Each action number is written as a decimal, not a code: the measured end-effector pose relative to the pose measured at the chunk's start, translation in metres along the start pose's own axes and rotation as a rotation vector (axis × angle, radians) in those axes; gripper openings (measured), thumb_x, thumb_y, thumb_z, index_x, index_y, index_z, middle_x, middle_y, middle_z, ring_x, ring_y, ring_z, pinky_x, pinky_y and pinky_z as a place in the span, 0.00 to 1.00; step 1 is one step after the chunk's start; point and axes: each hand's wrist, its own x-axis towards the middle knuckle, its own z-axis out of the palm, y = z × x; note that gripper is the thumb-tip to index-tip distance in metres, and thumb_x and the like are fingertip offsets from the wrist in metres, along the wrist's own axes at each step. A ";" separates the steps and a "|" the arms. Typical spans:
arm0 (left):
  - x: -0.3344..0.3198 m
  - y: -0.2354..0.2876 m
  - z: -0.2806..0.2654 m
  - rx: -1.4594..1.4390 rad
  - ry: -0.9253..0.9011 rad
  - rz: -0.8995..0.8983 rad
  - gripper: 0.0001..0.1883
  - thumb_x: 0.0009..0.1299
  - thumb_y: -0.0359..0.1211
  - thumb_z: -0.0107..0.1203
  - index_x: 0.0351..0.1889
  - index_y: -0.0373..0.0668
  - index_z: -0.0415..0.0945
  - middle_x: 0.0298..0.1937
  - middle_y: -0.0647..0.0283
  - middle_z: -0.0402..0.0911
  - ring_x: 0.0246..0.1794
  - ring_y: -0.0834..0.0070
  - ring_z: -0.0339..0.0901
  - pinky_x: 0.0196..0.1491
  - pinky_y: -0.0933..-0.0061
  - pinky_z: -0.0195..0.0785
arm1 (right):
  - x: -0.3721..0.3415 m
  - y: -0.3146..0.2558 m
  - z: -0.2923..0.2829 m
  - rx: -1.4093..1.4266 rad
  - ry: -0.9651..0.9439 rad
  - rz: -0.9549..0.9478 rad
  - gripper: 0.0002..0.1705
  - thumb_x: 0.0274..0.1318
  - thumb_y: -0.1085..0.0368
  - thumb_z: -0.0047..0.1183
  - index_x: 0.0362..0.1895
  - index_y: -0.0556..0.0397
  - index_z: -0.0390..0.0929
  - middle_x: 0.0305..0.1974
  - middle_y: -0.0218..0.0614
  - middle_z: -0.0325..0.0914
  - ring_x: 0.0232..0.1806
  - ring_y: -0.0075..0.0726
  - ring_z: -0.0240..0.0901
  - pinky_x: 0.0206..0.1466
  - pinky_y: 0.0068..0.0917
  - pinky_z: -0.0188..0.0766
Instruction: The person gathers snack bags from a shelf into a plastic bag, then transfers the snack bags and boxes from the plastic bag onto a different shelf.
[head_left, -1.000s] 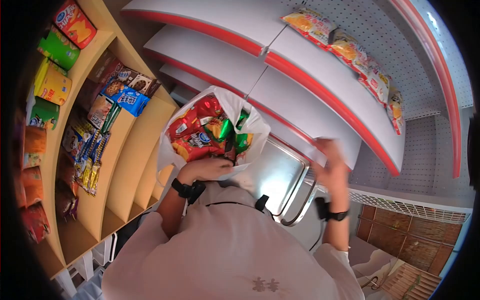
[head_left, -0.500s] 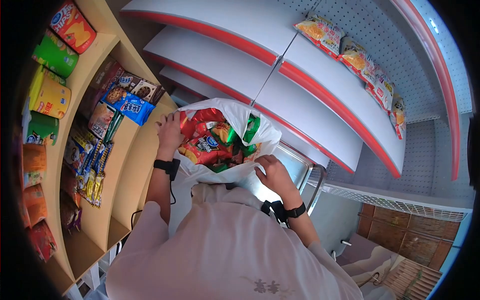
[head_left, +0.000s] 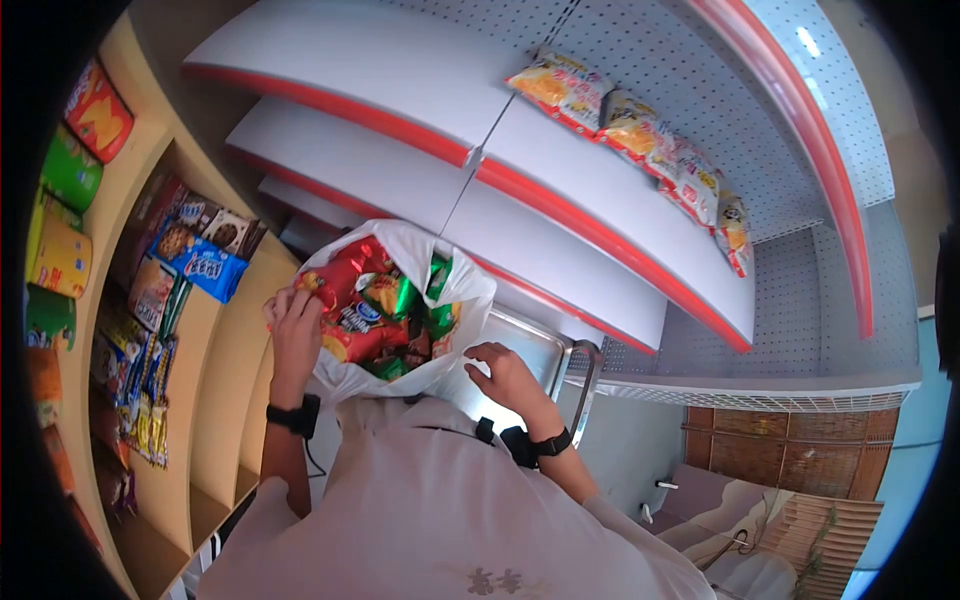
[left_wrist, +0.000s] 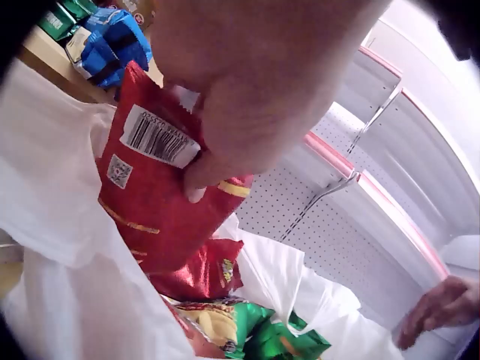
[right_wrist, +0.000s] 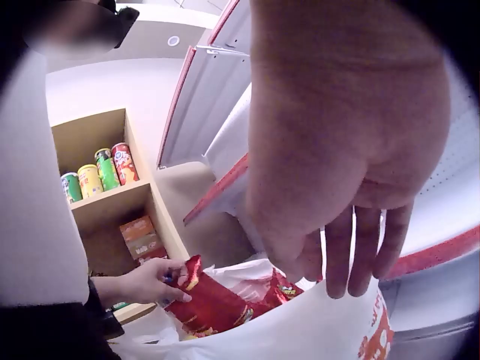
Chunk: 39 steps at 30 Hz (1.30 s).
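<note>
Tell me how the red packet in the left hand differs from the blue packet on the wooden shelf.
The red packet is gripped by the left hand; the blue packet lies on the wooden shelf, touched by neither hand.
The red packet is at the mouth of the white bag, while the blue packet is outside it.
Both are wrapped packets with printing on them.
</note>
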 end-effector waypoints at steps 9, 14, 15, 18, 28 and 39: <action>0.055 0.106 -0.089 -0.340 0.139 0.610 0.08 0.46 0.30 0.59 0.23 0.45 0.72 0.39 0.64 0.76 0.44 0.64 0.70 0.50 0.52 0.60 | 0.019 -0.060 -0.060 1.437 -0.138 0.163 0.32 0.63 0.56 0.49 0.67 0.52 0.55 0.54 0.43 0.72 0.53 0.42 0.73 0.50 0.38 0.76; 0.043 0.151 -0.059 -0.417 0.229 0.782 0.07 0.50 0.31 0.61 0.23 0.50 0.72 0.40 0.71 0.76 0.45 0.72 0.70 0.53 0.56 0.59 | 0.035 -0.092 -0.078 1.463 0.317 0.258 0.30 0.56 0.68 0.56 0.61 0.55 0.59 0.54 0.39 0.71 0.54 0.34 0.70 0.56 0.31 0.70; 0.045 0.152 -0.058 -0.465 0.273 0.768 0.07 0.50 0.31 0.60 0.24 0.49 0.72 0.40 0.71 0.75 0.45 0.71 0.70 0.53 0.56 0.59 | 0.036 -0.092 -0.083 1.393 0.348 0.257 0.30 0.54 0.71 0.56 0.60 0.56 0.60 0.53 0.38 0.71 0.53 0.33 0.70 0.56 0.31 0.70; 0.052 0.147 -0.060 -0.540 0.299 0.707 0.08 0.50 0.27 0.60 0.26 0.47 0.73 0.39 0.66 0.75 0.43 0.70 0.71 0.52 0.53 0.61 | 0.052 -0.071 -0.113 1.243 0.496 0.239 0.28 0.51 0.75 0.55 0.57 0.57 0.64 0.50 0.35 0.74 0.49 0.30 0.73 0.54 0.30 0.71; 0.034 0.099 -0.037 -0.669 0.014 0.423 0.13 0.54 0.19 0.54 0.38 0.36 0.75 0.35 0.57 0.76 0.39 0.60 0.74 0.46 0.59 0.66 | 0.183 -0.006 -0.226 0.821 0.566 -0.195 0.29 0.51 0.73 0.60 0.57 0.58 0.63 0.49 0.40 0.76 0.48 0.31 0.74 0.53 0.28 0.71; -0.005 0.042 0.011 -0.558 -0.260 -0.061 0.09 0.63 0.29 0.55 0.39 0.35 0.73 0.44 0.52 0.74 0.47 0.54 0.71 0.50 0.59 0.65 | 0.172 -0.006 -0.213 0.577 0.593 0.120 0.33 0.57 0.57 0.57 0.61 0.60 0.62 0.51 0.39 0.73 0.48 0.29 0.72 0.51 0.29 0.70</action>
